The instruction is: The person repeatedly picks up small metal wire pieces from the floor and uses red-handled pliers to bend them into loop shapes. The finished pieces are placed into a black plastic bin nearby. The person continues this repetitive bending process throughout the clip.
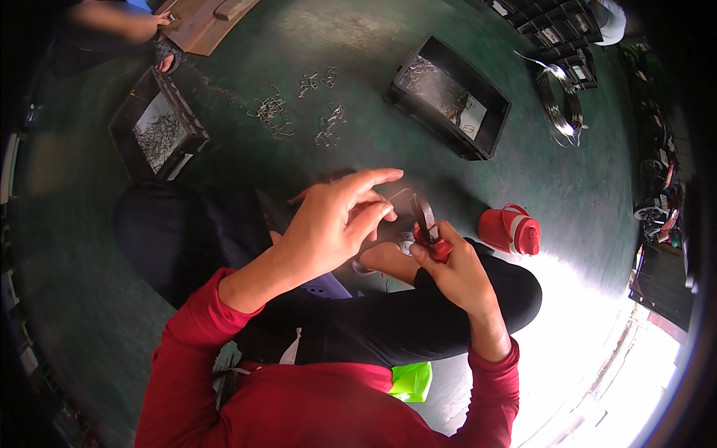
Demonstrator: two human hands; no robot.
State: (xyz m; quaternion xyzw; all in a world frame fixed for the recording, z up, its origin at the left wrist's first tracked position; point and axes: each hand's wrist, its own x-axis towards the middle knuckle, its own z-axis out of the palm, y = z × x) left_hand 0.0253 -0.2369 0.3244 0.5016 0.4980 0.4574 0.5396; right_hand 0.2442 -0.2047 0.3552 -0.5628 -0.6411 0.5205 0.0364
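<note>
My left hand (328,224) is in front of me, its thumb and fingers pinched on a thin bent metal wire (404,191). The index finger points out to the right. My right hand (461,275) is wrapped round red-handled pliers (425,216), whose dark metal jaws point up and away from me. The wire curves from the left fingertips toward the jaws; whether the jaws grip it I cannot tell. Beyond my hands, several bent wire hooks (270,110) lie in loose clusters on the green floor (336,160).
A black crate (493,123) stands far right, another black crate (196,134) with many wire pieces at left. A red jug (504,230) is beside my right knee. A wire coil (556,104) lies farther right. Another person's hand (161,19) shows at far left near cardboard (198,33).
</note>
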